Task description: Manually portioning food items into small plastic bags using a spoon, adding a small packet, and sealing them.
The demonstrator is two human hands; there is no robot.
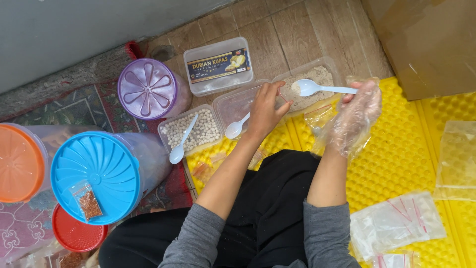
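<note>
Gloved right hand (354, 116) pinches white plastic spoon (317, 88) w/ beige powder, mid-right; bare left hand (264, 110) fingers curled on clear plastic tub (235, 105), center.

Gloved right hand (354, 116) holds spoon (317, 88) over powder tub (322, 74).
</note>
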